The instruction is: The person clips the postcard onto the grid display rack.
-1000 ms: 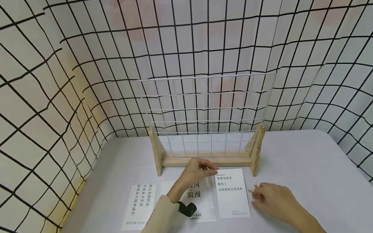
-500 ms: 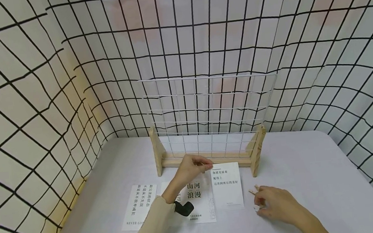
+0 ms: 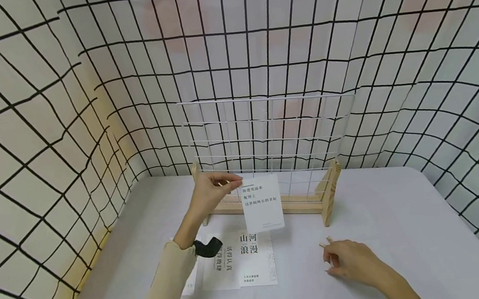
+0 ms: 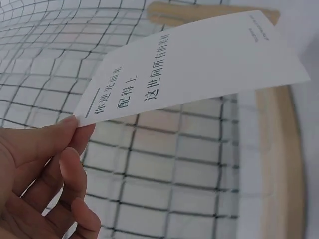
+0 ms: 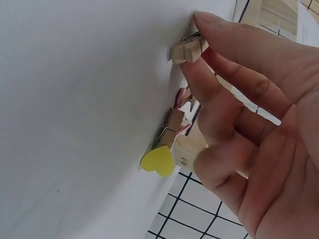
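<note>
My left hand (image 3: 210, 191) pinches the upper left corner of a white card (image 3: 264, 212) with printed Chinese text. The card hangs in front of a white wire grid rack (image 3: 266, 156) with a wooden base. In the left wrist view, thumb and forefinger grip the card (image 4: 214, 55) at its corner, the other fingers curled. Low over the right of the table, my right hand (image 3: 355, 261) pinches a small wooden clothespin (image 5: 189, 50) between thumb and finger. Beside it lie more clothespins, one with a yellow heart (image 5: 158, 160).
More printed cards lie flat at the front left, among them one with large characters (image 3: 261, 263), partly behind the left forearm. The rack's right wooden foot (image 3: 331, 191) stands behind the right hand. Black-and-white gridded cloth (image 3: 290, 43) surrounds the white table (image 3: 402, 220).
The left hand has lifted the card off the table and carried it up and left, in front of the rack. The right hand has shifted slightly and now pinches a clothespin.
</note>
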`<state>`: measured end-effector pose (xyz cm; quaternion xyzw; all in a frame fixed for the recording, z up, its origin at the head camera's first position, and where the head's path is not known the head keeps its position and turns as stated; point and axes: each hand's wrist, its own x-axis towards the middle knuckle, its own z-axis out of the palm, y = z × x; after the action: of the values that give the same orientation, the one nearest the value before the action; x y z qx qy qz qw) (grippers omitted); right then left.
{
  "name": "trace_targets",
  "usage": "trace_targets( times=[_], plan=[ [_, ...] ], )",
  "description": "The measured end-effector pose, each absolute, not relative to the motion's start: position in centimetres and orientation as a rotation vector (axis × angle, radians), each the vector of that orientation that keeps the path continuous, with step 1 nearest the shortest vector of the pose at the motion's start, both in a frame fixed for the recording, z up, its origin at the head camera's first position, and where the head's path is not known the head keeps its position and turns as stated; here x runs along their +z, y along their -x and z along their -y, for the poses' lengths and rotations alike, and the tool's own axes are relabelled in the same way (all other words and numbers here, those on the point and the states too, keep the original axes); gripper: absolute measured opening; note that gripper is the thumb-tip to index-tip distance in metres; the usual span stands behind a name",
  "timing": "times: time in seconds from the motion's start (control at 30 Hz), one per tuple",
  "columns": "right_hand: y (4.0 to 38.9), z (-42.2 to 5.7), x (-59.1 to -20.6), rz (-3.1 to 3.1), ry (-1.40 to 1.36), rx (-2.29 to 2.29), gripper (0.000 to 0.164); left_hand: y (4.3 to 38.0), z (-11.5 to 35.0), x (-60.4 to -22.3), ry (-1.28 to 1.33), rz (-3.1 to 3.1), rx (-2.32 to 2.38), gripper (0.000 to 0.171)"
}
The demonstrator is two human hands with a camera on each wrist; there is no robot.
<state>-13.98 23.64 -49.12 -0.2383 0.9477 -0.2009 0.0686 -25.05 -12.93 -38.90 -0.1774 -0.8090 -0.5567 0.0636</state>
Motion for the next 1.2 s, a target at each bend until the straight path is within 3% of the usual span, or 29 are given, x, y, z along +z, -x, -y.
trace_targets(
  times=[0.57,0.87,1.2],
  plan=[
    [14.0,-23.3,-48.5,-2.869,0.824,-0.652,0.025,26.2,17.0,-28.5,0.558,2.299,-1.276,0.008],
    [15.1,-22.6,-45.6,-2.802,0.812,-1.006,0.016,26.9,17.9,-27.2,0.465,2.281,-1.285,0.01],
    [18.7,-19.7,-39.2,-2.688,0.833,-1.428,0.014,27.5,18.5,-27.1,0.407,2.27,-1.34,0.009]
  ],
)
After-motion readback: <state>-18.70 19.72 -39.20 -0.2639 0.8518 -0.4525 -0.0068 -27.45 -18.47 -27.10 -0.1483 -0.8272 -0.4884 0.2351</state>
